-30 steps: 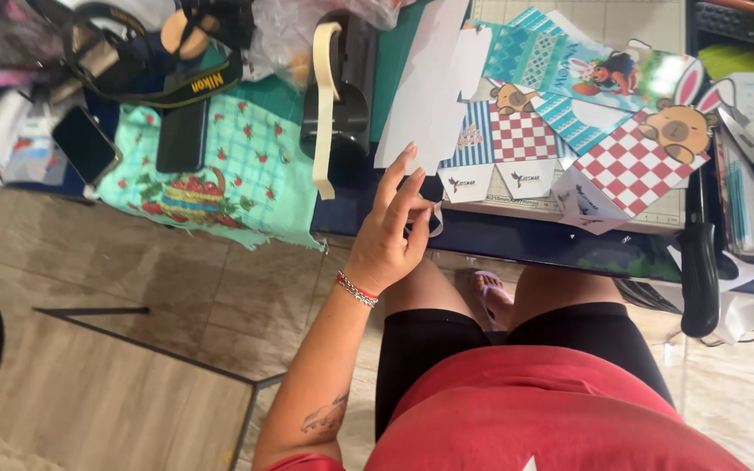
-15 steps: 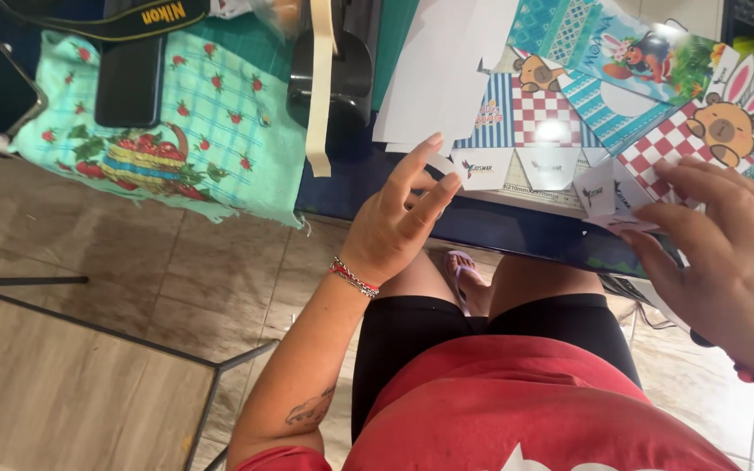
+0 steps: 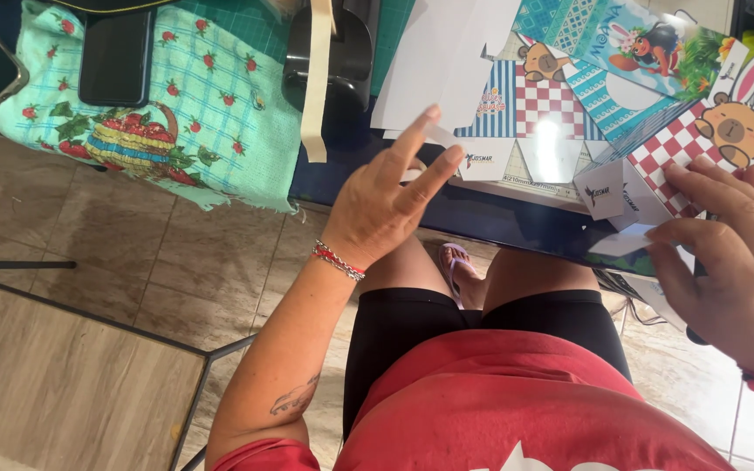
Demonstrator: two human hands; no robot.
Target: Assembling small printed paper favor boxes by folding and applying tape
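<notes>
- Hands, both mine, over the near edge of the dark table (image 3: pixel 499 214); I view them from the head camera, looking down past my red shirt and black shorts.
- Left hand (image 3: pixel 386 205): open, fingers spread and raised, holding nothing; fingertips reach the edge of a white paper sheet (image 3: pixel 438 61). A beaded bracelet (image 3: pixel 338 260) sits on its wrist.
- Right hand (image 3: pixel 735 253): fingers curled on a folded paper cut-out (image 3: pixel 626 196), white flaps with a red-and-white checked panel, at the table's right edge.
- Printed craft sheets (image 3: pixel 560 96) lie between and beyond the hands: checks, stripes, cartoon animals, one with rabbit ears (image 3: pixel 739 109).
- Green cloth with strawberry and basket print (image 3: pixel 185 113) lies to the left, well apart from the hands; a black phone (image 3: pixel 117 57) rests on it.
- Tape dispenser (image 3: pixel 329 52), black, stands beyond my left hand; a beige strip (image 3: pixel 314 87) hangs down its front.
- Tiled floor and my sandalled foot (image 3: pixel 455 262) show below the table edge.
</notes>
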